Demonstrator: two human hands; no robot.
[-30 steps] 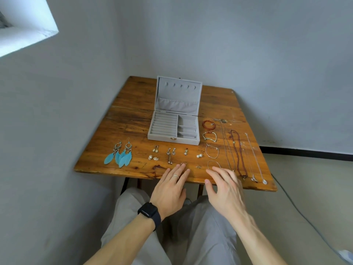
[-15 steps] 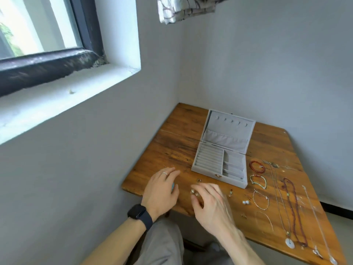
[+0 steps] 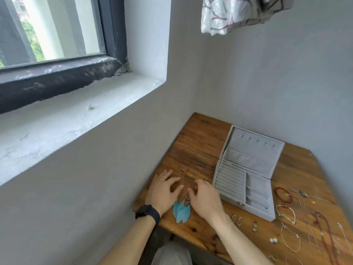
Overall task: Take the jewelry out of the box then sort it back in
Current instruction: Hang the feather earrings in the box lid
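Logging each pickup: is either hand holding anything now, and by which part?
The left hand lies flat, holding nothing. The right hand curls its fingers at the metal tops of the blue feather earrings; whether that is a grip cannot be told.

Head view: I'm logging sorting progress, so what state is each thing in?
jewelry box, open, lid raised
feather earrings, lying on table, not held
left hand, flat on table, fingers spread
right hand, fingers arched over table, nothing seen held
red bracelet, out on table beside box
pearl studs, out on table
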